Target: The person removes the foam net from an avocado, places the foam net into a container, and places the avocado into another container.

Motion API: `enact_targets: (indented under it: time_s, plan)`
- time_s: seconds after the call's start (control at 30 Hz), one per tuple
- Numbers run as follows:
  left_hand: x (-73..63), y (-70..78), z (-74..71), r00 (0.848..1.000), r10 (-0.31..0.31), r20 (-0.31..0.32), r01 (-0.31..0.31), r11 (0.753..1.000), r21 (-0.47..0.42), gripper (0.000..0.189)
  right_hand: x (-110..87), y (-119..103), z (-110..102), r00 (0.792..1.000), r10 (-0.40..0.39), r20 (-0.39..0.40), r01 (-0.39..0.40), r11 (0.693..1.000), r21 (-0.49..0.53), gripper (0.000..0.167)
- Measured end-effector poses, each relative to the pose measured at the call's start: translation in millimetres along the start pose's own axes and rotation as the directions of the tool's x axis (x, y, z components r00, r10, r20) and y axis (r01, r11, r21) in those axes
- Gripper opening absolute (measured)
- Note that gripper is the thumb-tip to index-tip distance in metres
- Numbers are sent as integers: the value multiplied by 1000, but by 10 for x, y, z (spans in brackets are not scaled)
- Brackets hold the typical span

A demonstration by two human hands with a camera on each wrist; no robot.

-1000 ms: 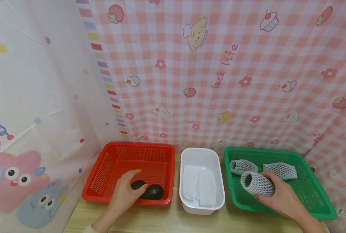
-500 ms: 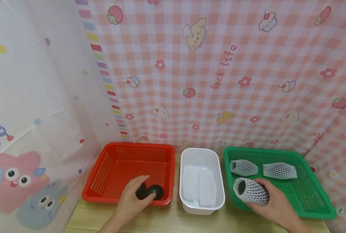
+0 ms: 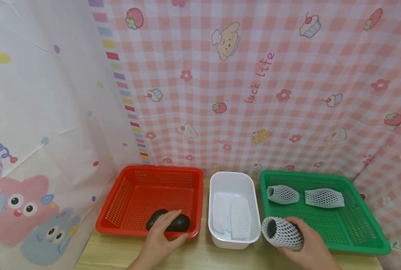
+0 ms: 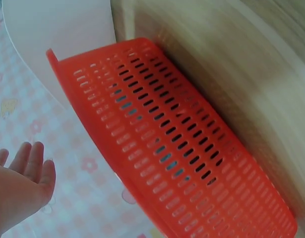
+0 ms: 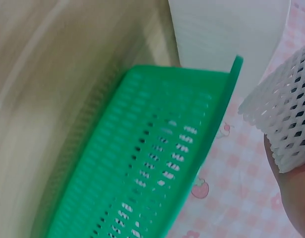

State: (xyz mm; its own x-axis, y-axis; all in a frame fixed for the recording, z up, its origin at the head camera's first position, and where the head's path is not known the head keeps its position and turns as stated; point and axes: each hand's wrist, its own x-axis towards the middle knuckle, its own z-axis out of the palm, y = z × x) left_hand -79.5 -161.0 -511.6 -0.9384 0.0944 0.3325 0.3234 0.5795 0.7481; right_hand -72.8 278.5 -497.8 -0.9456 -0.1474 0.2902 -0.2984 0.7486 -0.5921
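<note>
In the head view my left hand reaches over the front rim of the red basket, fingers loosely extended and holding nothing. Two dark, smooth oval fruits that look like avocados lie in that basket, partly behind the fingers. My right hand grips a white foam net sleeve with a dark avocado inside, over the front left rim of the green basket. One dark end shows at the sleeve's opening. In the right wrist view the foam net is seen close up.
Between the baskets stands a white bin with flat foam net sleeves in it. Two netted fruits lie at the back of the green basket. A pink checked cloth hangs behind the wooden table.
My right hand has brought the netted avocado left and toward me, to the green basket's rim. My left hand has drawn back toward the front rim, uncovering more of the avocados.
</note>
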Motion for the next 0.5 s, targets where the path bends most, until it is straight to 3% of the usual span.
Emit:
enact_targets:
  time_s: [0.1,0.23,0.37,0.5]
  plan:
    - [-19,16,31,1000,9,17,-9,1000,-16,65,-26,-33,44,999,21,32,-22,1000,20,78]
    - [-41,14,83,995,93,32,-91,995,-37,64,-53,-73,93,994,62,88,-67,996,52,79]
    - [-79,-3,140,985,169,37,-167,985,-43,65,-88,-108,158,998,10,68,-15,997,77,78]
    - [-120,0,182,983,174,53,-170,982,-78,66,-120,-137,219,999,-34,37,31,996,81,78]
